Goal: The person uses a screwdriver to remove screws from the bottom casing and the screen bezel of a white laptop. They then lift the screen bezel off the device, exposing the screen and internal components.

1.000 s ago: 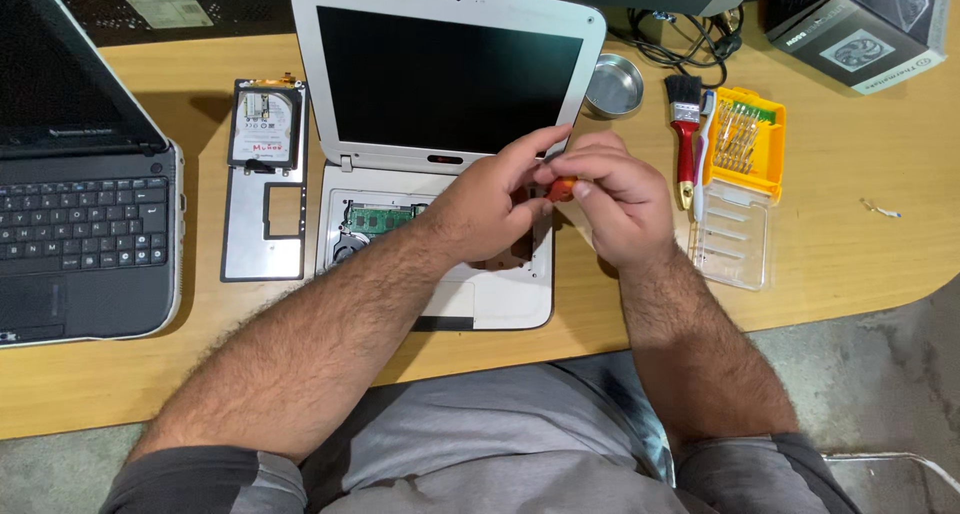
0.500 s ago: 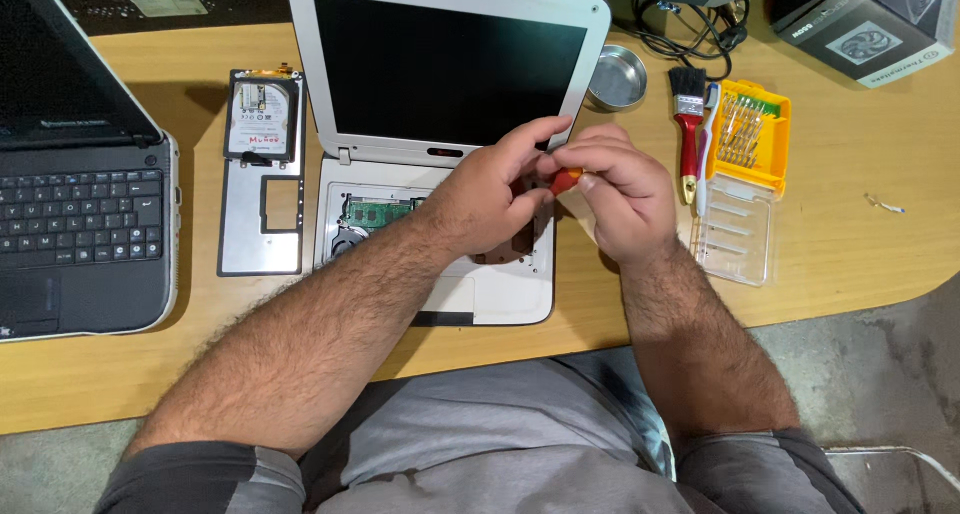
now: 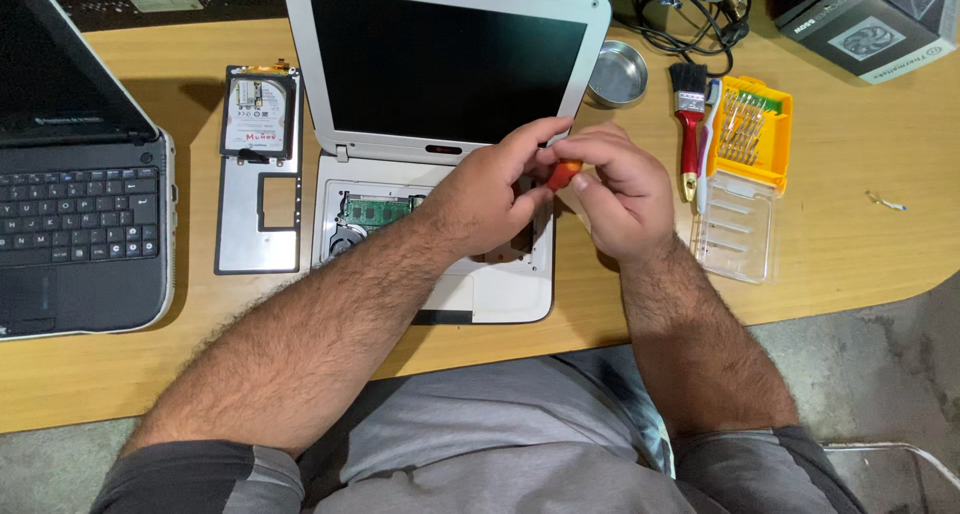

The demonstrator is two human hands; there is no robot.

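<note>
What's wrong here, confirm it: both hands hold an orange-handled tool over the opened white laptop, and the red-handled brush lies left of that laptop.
The side is wrong. The head view shows the red-handled brush lying right of the white laptop, beside the yellow bit case. Both hands, left and right, do hold the orange-handled tool.

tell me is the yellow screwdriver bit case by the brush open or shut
Open. The yellow bit case has its clear lid folded out flat on the table, bits exposed, beside the red-handled brush.

Both hands, left and right, meet with fingers pinched together.
</note>
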